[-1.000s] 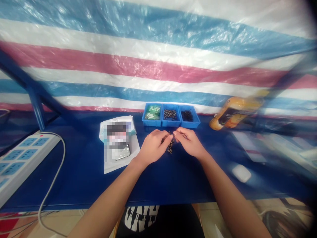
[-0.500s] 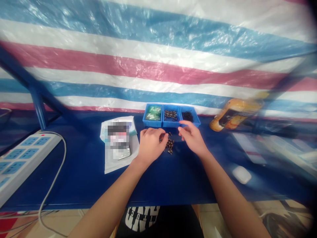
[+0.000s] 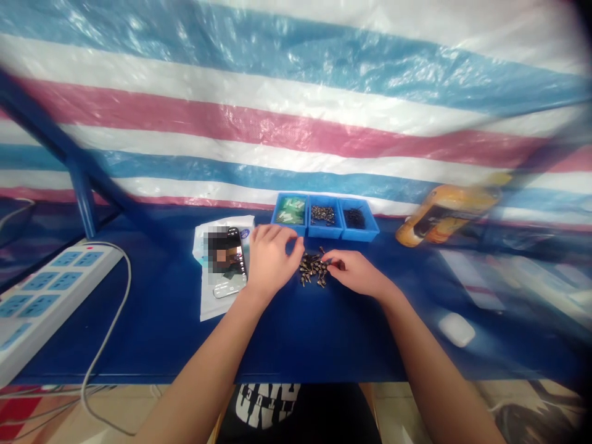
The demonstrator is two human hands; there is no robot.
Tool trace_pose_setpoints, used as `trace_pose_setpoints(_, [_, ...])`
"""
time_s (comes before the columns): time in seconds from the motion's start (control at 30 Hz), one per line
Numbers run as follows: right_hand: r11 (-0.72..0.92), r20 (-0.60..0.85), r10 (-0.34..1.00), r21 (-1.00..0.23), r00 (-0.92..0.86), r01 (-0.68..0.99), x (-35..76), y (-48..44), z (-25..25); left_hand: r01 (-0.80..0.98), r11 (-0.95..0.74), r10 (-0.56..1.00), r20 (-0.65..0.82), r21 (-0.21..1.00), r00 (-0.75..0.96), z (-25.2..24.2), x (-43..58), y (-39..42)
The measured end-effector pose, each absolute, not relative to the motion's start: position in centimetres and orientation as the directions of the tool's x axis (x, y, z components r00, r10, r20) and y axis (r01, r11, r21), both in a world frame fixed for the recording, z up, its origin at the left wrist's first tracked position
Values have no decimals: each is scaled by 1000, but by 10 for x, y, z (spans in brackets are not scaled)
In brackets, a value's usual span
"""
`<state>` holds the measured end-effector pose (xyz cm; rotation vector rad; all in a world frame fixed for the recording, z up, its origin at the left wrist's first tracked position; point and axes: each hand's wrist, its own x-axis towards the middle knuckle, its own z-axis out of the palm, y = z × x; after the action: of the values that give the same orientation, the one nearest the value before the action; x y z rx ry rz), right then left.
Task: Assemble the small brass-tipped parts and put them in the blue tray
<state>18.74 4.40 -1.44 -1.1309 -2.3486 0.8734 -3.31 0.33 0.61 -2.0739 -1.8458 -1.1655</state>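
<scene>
A loose pile of small brass-and-dark metal pieces (image 3: 313, 269), which look like screws, lies on the blue table. My left hand (image 3: 272, 256) hovers at the pile's left edge, its thumb and forefinger apart in a curved shape, nothing visible between them. On the other side, my right hand (image 3: 354, 270) reaches down with thumb and forefinger pinched at the pile's right edge; what they grip is too small to make out. Behind the pile stand a blue bin with similar metal pieces (image 3: 322, 215), one with black pieces (image 3: 354, 218), and one with green-and-white packets (image 3: 290, 211).
A phone (image 3: 237, 262) lies on a white packet (image 3: 210, 308) left of my left hand. Farther left is a power strip (image 3: 55, 283) with a cable. To the right are an orange bottle (image 3: 444, 213) lying tilted and a small white case (image 3: 457, 329). A striped sheet (image 3: 296, 123) hangs behind.
My right hand has come down and leftward from in front of the bins to the pile. My left hand has lifted slightly off the pile, its thumb and forefinger parting.
</scene>
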Motion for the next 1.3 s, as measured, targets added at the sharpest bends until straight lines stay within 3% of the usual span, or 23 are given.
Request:
trace_pose_setpoints(0.3, [553, 148, 797, -569, -586, 608, 181, 44, -15, 770, -428, 863, 468, 474, 192, 0, -10, -5])
trace_pose_setpoints(0.87, [559, 207, 802, -589, -560, 583, 182, 48, -18, 753, -428, 872, 446, 499, 200, -1, -9, -6])
trace_pose_setpoints(1.3, [545, 356, 835, -633, -419, 550, 186, 53, -18, 743, -431, 875, 439, 512, 205, 0, -10, -6])
